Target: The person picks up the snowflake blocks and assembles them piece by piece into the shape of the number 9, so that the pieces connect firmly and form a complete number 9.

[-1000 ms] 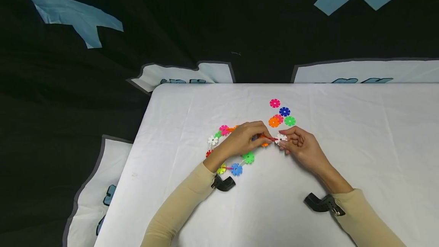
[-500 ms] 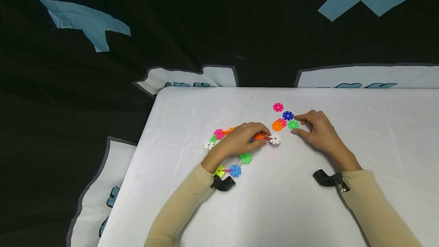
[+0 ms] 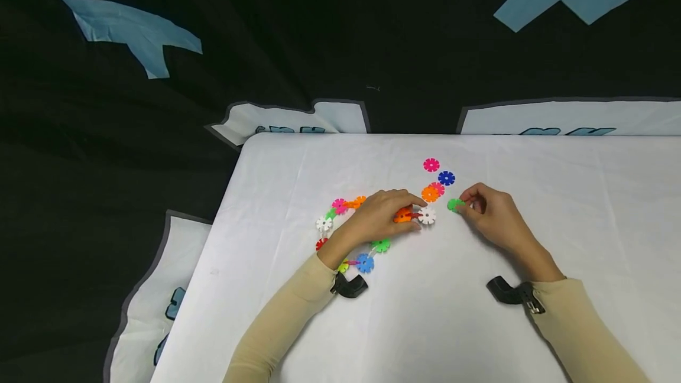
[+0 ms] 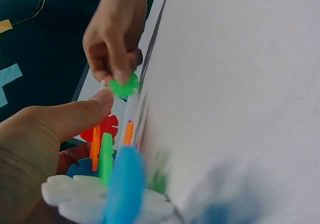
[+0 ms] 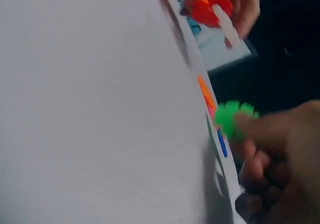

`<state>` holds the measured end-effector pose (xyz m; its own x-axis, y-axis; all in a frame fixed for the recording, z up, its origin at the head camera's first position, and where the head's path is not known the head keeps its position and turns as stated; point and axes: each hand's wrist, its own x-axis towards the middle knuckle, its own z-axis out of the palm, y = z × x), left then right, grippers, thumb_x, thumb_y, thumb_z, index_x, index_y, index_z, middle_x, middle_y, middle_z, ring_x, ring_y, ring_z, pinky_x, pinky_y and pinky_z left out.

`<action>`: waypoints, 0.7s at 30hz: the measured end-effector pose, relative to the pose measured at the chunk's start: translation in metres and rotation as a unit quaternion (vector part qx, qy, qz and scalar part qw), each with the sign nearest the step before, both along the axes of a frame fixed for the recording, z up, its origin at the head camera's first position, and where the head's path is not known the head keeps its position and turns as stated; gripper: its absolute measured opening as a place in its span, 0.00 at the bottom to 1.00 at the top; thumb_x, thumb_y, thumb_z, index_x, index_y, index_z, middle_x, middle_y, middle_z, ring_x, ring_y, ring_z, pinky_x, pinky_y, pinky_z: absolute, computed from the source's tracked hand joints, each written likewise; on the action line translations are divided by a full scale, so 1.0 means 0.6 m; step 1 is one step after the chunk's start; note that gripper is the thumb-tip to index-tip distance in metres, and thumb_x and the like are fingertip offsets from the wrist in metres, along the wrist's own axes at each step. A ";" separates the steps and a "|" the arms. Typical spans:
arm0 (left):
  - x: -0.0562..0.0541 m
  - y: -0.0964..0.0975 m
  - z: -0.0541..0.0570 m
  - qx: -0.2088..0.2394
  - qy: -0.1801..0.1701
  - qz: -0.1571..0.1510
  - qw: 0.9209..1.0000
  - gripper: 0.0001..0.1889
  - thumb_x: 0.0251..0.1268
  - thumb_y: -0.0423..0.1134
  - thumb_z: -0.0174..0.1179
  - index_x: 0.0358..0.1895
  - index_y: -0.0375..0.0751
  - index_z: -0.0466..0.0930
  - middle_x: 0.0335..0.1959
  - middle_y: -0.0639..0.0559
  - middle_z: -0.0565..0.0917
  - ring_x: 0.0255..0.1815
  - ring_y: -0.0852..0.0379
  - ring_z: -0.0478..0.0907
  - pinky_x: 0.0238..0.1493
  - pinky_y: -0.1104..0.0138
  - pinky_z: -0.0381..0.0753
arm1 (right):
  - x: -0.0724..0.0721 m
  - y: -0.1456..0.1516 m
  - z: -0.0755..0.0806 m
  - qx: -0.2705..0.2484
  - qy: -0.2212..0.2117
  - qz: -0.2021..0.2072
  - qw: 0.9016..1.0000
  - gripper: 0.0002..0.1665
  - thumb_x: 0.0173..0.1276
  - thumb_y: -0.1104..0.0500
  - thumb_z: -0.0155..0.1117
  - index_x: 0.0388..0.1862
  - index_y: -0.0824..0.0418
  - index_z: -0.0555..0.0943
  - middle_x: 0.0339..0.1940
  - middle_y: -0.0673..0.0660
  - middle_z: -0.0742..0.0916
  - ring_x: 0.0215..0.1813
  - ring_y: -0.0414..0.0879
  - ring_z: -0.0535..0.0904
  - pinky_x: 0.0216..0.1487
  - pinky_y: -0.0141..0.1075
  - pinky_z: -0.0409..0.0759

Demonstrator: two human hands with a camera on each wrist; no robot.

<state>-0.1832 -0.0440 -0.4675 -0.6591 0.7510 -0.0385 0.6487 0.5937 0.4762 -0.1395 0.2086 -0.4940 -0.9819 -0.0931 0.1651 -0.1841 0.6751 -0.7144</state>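
Observation:
My left hand (image 3: 384,215) arches over a chain of slotted, interlocking plastic discs, its thumb and fingers curled round the chain's end. The orange disc (image 3: 402,214) shows between thumb and fingers. A red disc (image 5: 210,10) links on to the white end disc (image 3: 427,216). The rest of the chain bends round beneath the left wrist, with a light blue disc (image 3: 365,263) at the near side; the hand hides part of it. My right hand (image 3: 492,211) pinches a loose green disc (image 3: 454,205) between thumb and finger, just right of the white disc.
Loose discs lie beyond the hands: a pink one (image 3: 431,165), a dark blue one (image 3: 446,178), and an orange one (image 3: 429,194) overlapping another pink one. They rest on a white-covered table (image 3: 558,223). Black cloth (image 3: 298,40) hangs behind its far edge.
My right hand let go of the white disc, reached to the loose discs, and now draws the green one nearer. The left thumb and fingers have spread wider around the chain's end.

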 end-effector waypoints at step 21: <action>-0.001 0.002 -0.003 0.023 0.047 -0.005 0.999 0.18 0.63 0.52 0.65 0.55 0.53 0.83 0.36 0.61 0.82 0.27 0.65 0.70 0.37 0.72 0.67 | 0.056 -0.045 0.002 -0.017 0.086 0.066 0.994 0.10 0.55 0.69 0.74 0.32 0.62 0.80 0.19 0.46 0.78 0.21 0.34 0.66 0.22 0.24 0.65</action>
